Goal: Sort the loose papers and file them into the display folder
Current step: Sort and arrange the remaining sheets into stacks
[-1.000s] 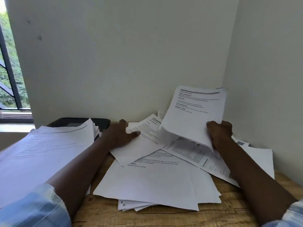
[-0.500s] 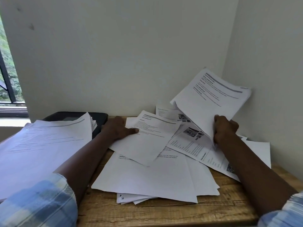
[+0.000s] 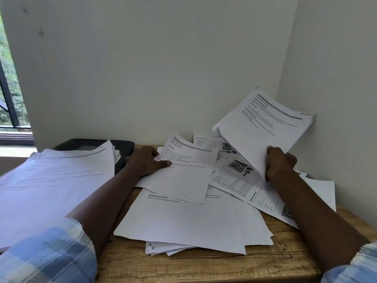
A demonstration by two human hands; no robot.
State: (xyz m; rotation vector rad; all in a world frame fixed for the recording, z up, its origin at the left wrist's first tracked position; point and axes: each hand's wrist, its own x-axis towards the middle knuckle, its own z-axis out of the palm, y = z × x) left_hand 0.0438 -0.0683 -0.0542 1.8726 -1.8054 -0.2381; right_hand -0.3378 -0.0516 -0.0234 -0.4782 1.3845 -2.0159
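Loose printed papers (image 3: 183, 221) lie scattered in an overlapping heap on the wooden table (image 3: 214, 266). My right hand (image 3: 280, 163) grips a thin bundle of sheets (image 3: 263, 127) by its lower edge and holds it raised and tilted toward the right wall. My left hand (image 3: 145, 162) pinches the left edge of one printed sheet (image 3: 183, 170) on top of the heap, thumb on top. A black display folder (image 3: 124, 149) lies at the back left, mostly hidden under a thick stack of papers (image 3: 51, 184).
Walls close the table in at the back and on the right, forming a corner behind the raised bundle. A window (image 3: 10, 99) with a dark frame is at the far left. Bare wood shows along the table's front edge.
My right hand has swung the bundle up and to the right, uncovering sheets with photos beneath it. My left hand stayed on its sheet, whose top edge has lifted slightly.
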